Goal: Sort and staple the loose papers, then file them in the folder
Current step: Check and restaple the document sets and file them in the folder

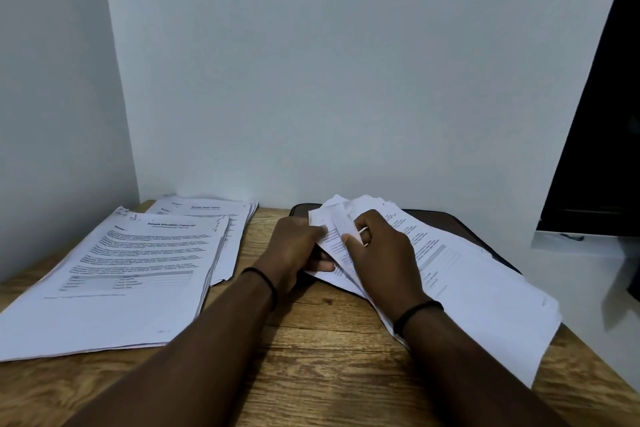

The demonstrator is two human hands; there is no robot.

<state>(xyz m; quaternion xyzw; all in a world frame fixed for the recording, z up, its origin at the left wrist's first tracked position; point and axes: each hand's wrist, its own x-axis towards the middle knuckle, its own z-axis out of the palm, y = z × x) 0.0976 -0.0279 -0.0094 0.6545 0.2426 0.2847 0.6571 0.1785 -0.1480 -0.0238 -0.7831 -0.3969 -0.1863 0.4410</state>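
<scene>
On near pile (114,274), hdr reads "Sample Education Transcript".

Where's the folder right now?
Head view: the dark folder lies at the table's far right against the wall, mostly covered by the loose papers both hands are leafing through.

Bare wood (311,340) between paper stacks (114,274)
</scene>
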